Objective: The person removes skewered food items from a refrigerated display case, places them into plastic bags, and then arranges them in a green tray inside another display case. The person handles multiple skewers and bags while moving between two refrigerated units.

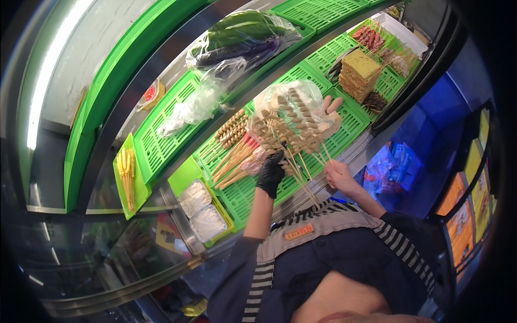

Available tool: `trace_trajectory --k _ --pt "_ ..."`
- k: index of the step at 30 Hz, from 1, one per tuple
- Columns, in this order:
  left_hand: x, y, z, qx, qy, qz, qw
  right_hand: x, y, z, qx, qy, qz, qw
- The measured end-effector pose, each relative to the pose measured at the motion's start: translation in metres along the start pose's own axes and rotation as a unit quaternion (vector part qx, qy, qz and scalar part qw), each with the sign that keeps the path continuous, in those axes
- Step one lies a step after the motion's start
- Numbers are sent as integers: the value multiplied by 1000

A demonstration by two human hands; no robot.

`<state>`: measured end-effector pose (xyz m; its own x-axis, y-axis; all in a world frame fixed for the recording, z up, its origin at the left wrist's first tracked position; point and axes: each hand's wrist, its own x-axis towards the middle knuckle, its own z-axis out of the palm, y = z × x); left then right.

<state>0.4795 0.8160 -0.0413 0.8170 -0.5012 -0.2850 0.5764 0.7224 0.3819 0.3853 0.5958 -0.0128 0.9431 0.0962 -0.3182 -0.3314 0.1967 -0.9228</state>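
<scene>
My left hand [271, 173], in a black glove, grips the sticks of several skewers of spiral-cut brown food [299, 117] near their middle. A clear plastic bag [309, 91] lies around and over the upper part of these skewers. My right hand [338, 176], without a glove, is closed on the lower ends of skewer sticks at the front edge of the green trays. Pink-tipped skewers [233, 163] lie just left of my gloved hand, with small brown skewered pieces [232, 128] beyond them. Two pinkish sausages [333, 105] show beside the bag.
Slotted green trays [351, 125] line the case. Stacked tofu-like slabs [359, 74] and red meat skewers [369, 38] stand at upper right. White-filled containers [208, 223] sit at lower left, yellow skewers [126, 177] at far left. Bagged green and purple vegetables [250, 38] rest on the raised shelf.
</scene>
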Motion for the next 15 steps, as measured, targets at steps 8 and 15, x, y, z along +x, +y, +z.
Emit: trace_trajectory --k 8,15 --pt "13 -25 2 18 52 46 997 11 17 35 -151 47 -70 985" --pt "4 -23 22 208 118 93 967 10 1 33 -200 24 -62 978"
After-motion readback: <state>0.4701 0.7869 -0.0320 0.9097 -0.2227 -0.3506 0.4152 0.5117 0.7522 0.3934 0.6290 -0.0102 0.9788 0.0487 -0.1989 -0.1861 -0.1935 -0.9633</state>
